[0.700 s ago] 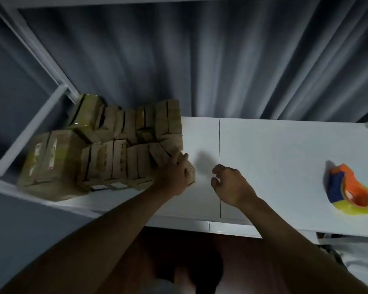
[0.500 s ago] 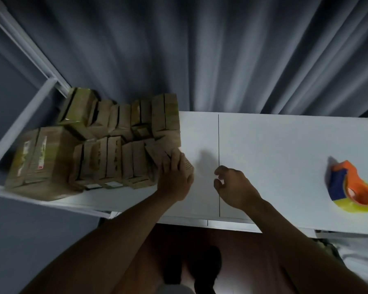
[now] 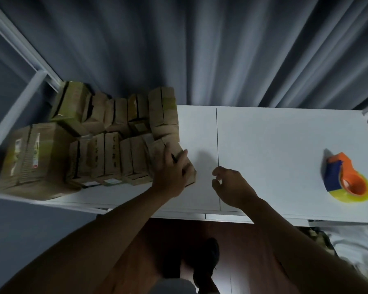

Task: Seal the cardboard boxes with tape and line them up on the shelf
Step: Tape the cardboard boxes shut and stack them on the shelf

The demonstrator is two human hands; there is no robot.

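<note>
Head view: white shelf [image 3: 274,149] carries the cardboard boxes [image 3: 106,149] packed in rows at its left end. Tape dispenser [image 3: 346,179] lies well apart at the right end. Left hand [image 3: 171,172] lies fingers-extended on the end box [image 3: 188,166], gripping nothing. Right hand [image 3: 232,187] hovers loosely curled, empty. Press the end box flush against its row, edges aligned.

Matt cardboard boxes [image 3: 106,153] (taped glossy), smooth shelf [image 3: 274,145].

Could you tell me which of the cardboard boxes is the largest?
The big box at the shelf's far left end; the others beside it are far narrower.
</note>
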